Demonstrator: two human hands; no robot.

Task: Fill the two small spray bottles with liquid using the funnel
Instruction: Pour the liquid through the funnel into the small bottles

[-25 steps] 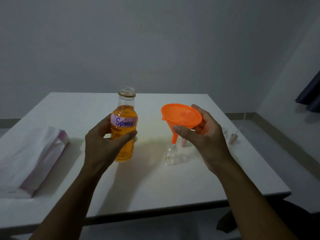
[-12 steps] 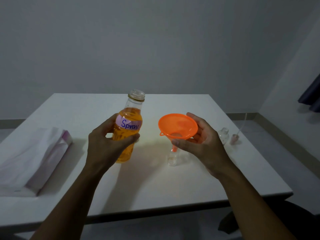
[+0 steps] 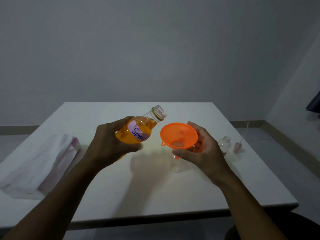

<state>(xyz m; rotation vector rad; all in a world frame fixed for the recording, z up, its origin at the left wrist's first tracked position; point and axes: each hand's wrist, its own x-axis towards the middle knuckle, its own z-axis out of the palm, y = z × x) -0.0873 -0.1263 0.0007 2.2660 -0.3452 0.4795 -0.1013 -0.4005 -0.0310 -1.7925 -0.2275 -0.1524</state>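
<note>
My left hand (image 3: 110,146) grips a clear bottle of orange liquid (image 3: 138,129) with a "Spray" label, tilted so its open mouth leans right toward the funnel. My right hand (image 3: 202,151) holds the orange funnel (image 3: 178,135) by its rim. The funnel's spout sits in the neck of a small clear spray bottle (image 3: 176,166) standing on the white table (image 3: 155,187). A second small spray bottle (image 3: 224,145), uncapped, stands to the right, partly behind my right hand.
A pink spray cap with a dip tube (image 3: 238,146) stands near the table's right edge. A white and pink bag (image 3: 39,163) lies at the left. A grey wall rises behind the table. Floor shows at the right.
My left hand has lifted the orange bottle and tipped its mouth to the right toward the funnel. My right hand has lowered the funnel onto the small bottle.
</note>
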